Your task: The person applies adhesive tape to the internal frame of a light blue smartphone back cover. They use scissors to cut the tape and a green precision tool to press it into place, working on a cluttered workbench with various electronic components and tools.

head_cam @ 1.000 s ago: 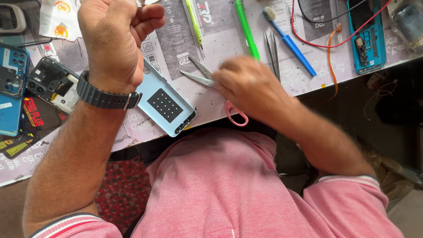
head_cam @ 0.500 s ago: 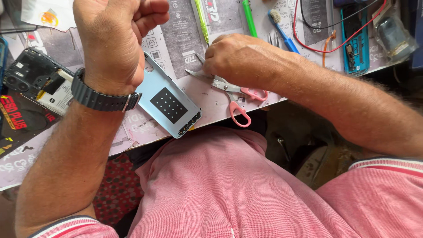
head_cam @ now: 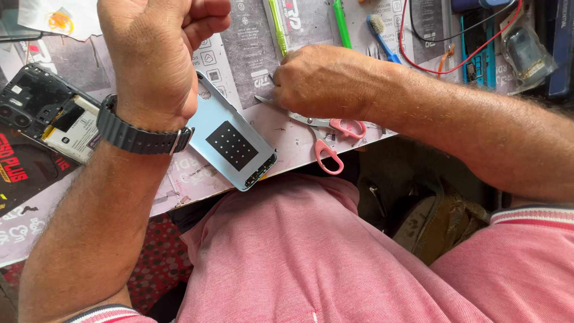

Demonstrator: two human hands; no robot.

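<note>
Two bare forearms are seen from above, stretched over a cluttered work mat (head_cam: 251,42) printed with grey panels, with a pink shirt (head_cam: 311,257) filling the lower part of the view. Raised above the mat, the left hand (head_cam: 158,57) is curled into a closed fist, knuckles up; whether anything is pinched inside it cannot be told. A dark grey wristwatch (head_cam: 134,134) is worn on that wrist. Just under the fist, a pale blue phone back cover (head_cam: 230,137) is laid face down at a slant, its dotted black square showing and its lower corner reaching the mat's front edge. Further right, the right hand (head_cam: 329,81) is pressed down on the mat with its fingers bent and closed over something small that cannot be made out. Pink-handled scissors (head_cam: 326,134) are laid just beside and partly beneath that hand, the blades running under the palm and the loops pointing toward the body. An opened phone body (head_cam: 51,119) with its black innards exposed is set at the far left, well apart from the right hand. Near the top edge, a green pen (head_cam: 341,24), a blue-handled brush (head_cam: 382,39) and a red wire (head_cam: 454,63) are spread beyond the right hand's knuckles.
</note>
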